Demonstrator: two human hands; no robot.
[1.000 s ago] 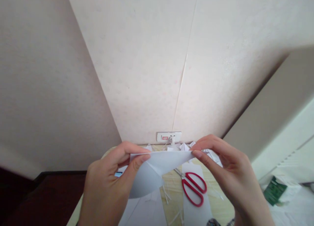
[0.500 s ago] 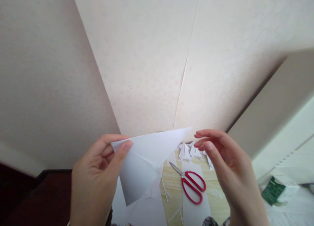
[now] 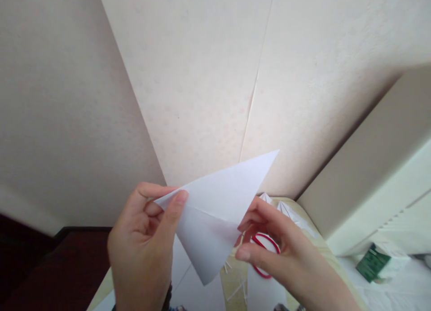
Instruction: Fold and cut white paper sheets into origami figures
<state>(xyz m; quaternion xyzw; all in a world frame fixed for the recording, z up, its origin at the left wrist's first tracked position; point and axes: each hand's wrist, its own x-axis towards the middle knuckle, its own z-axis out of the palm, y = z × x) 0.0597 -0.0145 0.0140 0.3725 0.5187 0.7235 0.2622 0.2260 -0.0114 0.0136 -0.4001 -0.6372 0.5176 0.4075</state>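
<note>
A white sheet of paper [image 3: 218, 198] with a crease across its middle is held up in front of me. My left hand [image 3: 148, 230] pinches its left corner between thumb and fingers. At the paper's right edge is my right hand [image 3: 269, 243], thumb and fingers apart, the fingertips by or behind the edge; I cannot tell whether they touch it. Below, partly covered by my right hand, lie scissors with red handles [image 3: 276, 246]. Their blades are hidden.
White paper sheets [image 3: 198, 291] and thin paper strips [image 3: 237, 293] lie on the pale wooden table [image 3: 235, 268]. Folded white paper pieces [image 3: 289, 212] sit at its far edge, near the papered wall [image 3: 202, 77]. A green packet [image 3: 373, 262] lies off to the right.
My right hand has moved left and down to the paper's right edge, now covering part of the scissors. The paper has tilted, its right corner rising, while my left hand keeps its pinch.
</note>
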